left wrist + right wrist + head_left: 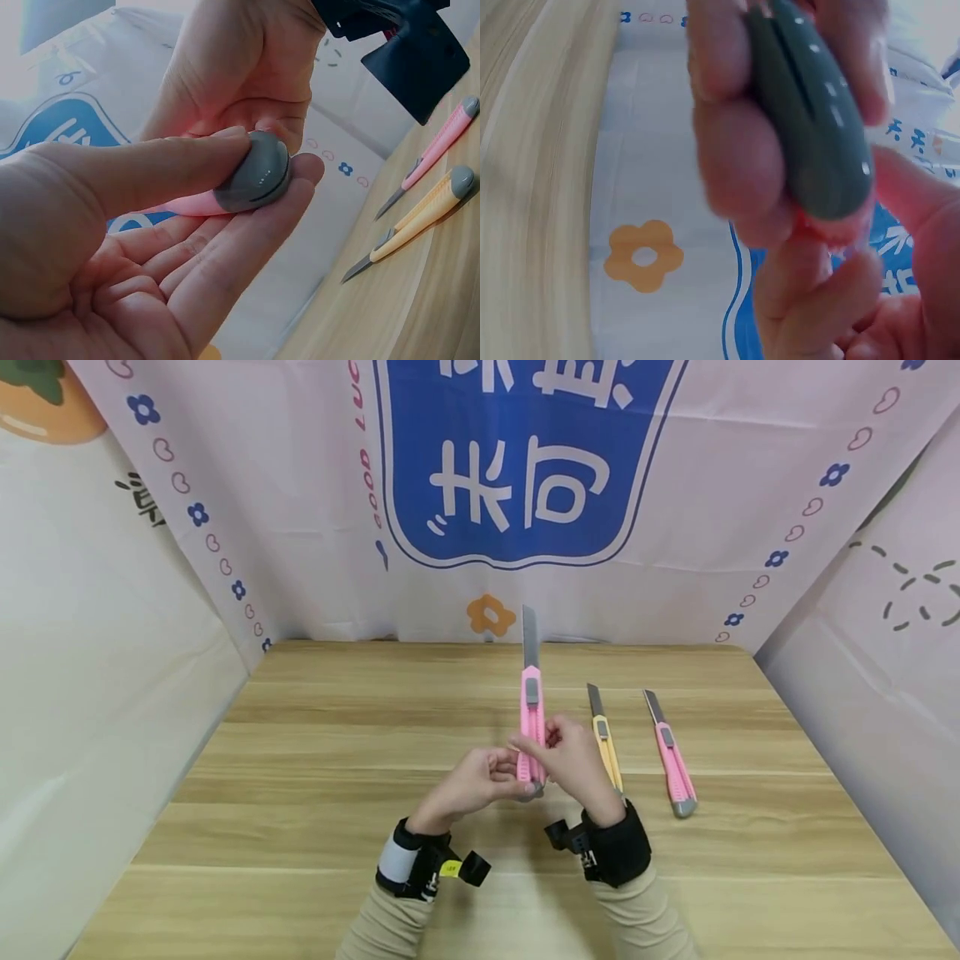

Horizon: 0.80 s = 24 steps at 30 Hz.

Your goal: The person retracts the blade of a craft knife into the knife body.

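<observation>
Both hands hold a pink utility knife (532,714) raised above the table, its long grey blade out and pointing away. My left hand (483,781) pinches the grey end cap (259,172) between thumb and fingers. Higher on the handle, my right hand (573,760) grips the pink body with thumb and curled fingers. In the right wrist view the grey cap (810,112) fills the middle, blurred, with fingertips on both sides. To the right lie a yellow utility knife (606,739), partly behind the right hand, and a second pink utility knife (672,760), both with blades out.
A wood-grain table (300,827) spreads under the hands. Behind it hangs a white cloth (315,577) with a blue printed panel and an orange flower, and more cloth stands along both sides. Black camera straps (621,850) circle the wrists.
</observation>
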Motion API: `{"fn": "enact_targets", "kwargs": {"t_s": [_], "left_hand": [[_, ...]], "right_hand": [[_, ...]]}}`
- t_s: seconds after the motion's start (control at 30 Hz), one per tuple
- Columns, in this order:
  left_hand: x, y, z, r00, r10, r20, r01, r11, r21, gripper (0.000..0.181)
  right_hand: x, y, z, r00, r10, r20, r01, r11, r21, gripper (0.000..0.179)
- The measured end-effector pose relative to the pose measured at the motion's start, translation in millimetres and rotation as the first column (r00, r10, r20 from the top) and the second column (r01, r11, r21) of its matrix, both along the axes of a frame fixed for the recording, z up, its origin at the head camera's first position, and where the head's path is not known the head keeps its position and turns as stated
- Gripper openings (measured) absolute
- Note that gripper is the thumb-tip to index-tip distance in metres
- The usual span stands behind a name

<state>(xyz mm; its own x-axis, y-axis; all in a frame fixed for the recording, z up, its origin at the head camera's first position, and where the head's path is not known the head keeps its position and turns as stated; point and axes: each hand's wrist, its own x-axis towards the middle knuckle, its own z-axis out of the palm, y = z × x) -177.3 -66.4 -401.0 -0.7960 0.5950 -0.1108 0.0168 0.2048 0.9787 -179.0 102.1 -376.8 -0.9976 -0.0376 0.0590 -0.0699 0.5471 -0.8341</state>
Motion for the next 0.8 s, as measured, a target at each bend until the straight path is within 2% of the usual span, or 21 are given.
{"fn": "enact_targets", "kwargs": {"t_s": [0.1, 0.17, 0.27, 0.37, 0.43, 0.53, 0.67, 0.8], "left_hand": [[0.4, 0.5, -1.5, 1.000, 0.002, 0.000, -0.002, 1.000, -0.008, 0.035], [0.5, 2.2, -2.9, 1.000, 0.003, 0.001, -0.003, 1.000, -0.014, 0.034], [0.5, 5.7, -6.1, 1.000, 0.012, 0.008, -0.012, 1.000, -0.027, 0.031], [0.0, 10.3, -8.7, 1.000, 0.022, 0.011, -0.022, 0.999, -0.032, 0.030], [-0.2, 12.9, -10.6, 1.000, 0.027, -0.005, -0.028, 0.999, -0.037, 0.029], [-0.4, 15.7, -13.5, 0.999, 0.025, -0.024, -0.026, 0.999, -0.044, 0.027], [-0.4, 18.4, -16.7, 0.999, 0.012, -0.046, -0.015, 0.998, -0.063, 0.024], [-0.3, 19.0, -17.7, 0.998, 0.000, -0.056, -0.005, 0.995, -0.095, 0.024]], "right_hand": [[-4.7, 4, -1.4, 0.995, 0.040, 0.094, -0.027, 0.991, -0.134, 0.035], [-7.9, 7, -3.2, 0.988, 0.064, 0.141, -0.026, 0.965, -0.260, 0.039], [-11.3, 11, -5.9, 0.977, 0.128, 0.170, -0.040, 0.895, -0.445, 0.044], [-13.4, 14, -8.2, 0.971, 0.189, 0.147, -0.071, 0.814, -0.577, 0.048], [-14.2, 15, -9.4, 0.969, 0.208, 0.133, -0.078, 0.768, -0.635, 0.051], [-14.9, 14, -10.5, 0.974, 0.189, 0.125, -0.048, 0.713, -0.700, 0.054], [-15.4, 10, -11.5, 0.986, 0.122, 0.114, 0.003, 0.670, -0.743, 0.052], [-16.2, 5, -12.8, 0.993, 0.069, 0.098, 0.032, 0.633, -0.773, 0.039]]}}
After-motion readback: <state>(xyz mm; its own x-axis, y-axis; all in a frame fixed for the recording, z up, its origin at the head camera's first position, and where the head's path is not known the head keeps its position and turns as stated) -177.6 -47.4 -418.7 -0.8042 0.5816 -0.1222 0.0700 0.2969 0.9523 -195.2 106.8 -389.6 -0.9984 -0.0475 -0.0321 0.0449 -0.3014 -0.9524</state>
